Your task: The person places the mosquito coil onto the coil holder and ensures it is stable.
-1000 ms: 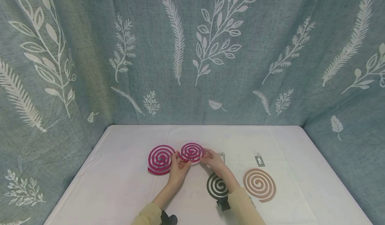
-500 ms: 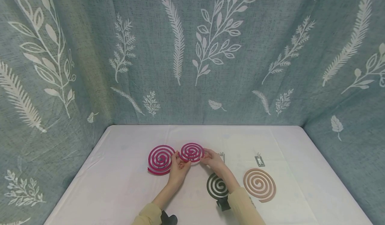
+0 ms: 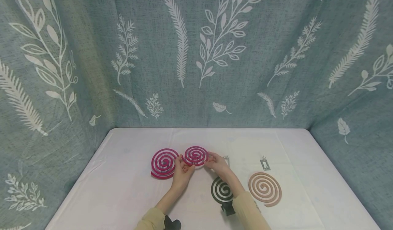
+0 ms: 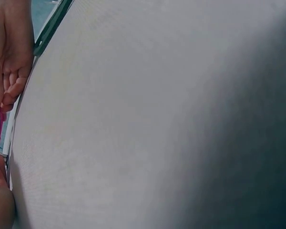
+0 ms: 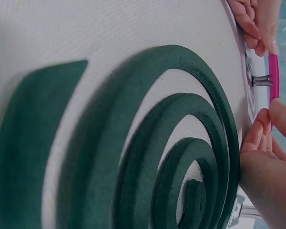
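A pink mosquito coil (image 3: pixel 196 156) is held level above the table by both hands. At its left edge my left hand (image 3: pixel 182 177) pinches the rim between thumb and fingers. On the opposite edge my right hand (image 3: pixel 216 162) grips it the same way. Edge-on in the right wrist view, the pink coil (image 5: pixel 274 76) has a small metal stand (image 5: pixel 262 81) at its underside; whether the two are joined cannot be told. Just left of my left hand lies a second, larger-looking pink coil (image 3: pixel 156 170). Beneath my right forearm is a dark green coil (image 3: pixel 216 190), partly covered.
A tan coil (image 3: pixel 264 189) lies right of my right forearm. Behind it stands a small metal coil holder (image 3: pixel 265 163). Another metal holder (image 3: pixel 227 159) is partly hidden by my right hand. The white table (image 3: pixel 122 189) meets a leaf-patterned curtain (image 3: pixel 196 103) at the back.
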Demonstrator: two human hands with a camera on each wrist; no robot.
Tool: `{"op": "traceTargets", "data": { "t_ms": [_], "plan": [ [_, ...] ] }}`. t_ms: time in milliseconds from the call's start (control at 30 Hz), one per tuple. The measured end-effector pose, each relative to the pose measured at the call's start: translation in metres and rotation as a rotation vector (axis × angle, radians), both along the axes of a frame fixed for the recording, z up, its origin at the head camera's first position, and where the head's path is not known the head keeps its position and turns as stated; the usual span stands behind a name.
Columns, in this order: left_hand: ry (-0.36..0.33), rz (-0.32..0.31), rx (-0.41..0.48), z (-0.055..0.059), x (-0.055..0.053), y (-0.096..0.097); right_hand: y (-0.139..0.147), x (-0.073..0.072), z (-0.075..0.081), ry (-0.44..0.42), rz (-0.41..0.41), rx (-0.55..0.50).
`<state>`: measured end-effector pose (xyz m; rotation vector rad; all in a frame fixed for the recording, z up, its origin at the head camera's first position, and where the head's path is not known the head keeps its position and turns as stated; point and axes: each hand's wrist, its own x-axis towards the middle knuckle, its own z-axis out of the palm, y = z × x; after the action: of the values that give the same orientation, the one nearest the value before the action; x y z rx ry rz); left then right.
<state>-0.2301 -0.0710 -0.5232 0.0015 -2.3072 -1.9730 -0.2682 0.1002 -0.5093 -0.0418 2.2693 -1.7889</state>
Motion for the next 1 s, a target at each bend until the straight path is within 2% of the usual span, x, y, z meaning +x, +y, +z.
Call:
{"op": "traceTargets", "data": {
  "t_ms": [500,767,1000],
  "plan": [
    [-0.008,0.002,0.013,0.002,0.0,0.001,-0.001,0.001,0.002,-0.006,-0.002,-0.007],
    [0.002,-0.012,-0.007,0.034,0.017,0.004,0.0,0.003,0.003,-0.005,0.0,0.01],
    [-0.013,-0.005,0.013,0.038,0.02,0.004,0.0,0.002,0.002,0.003,0.004,0.012]
  ]
}}
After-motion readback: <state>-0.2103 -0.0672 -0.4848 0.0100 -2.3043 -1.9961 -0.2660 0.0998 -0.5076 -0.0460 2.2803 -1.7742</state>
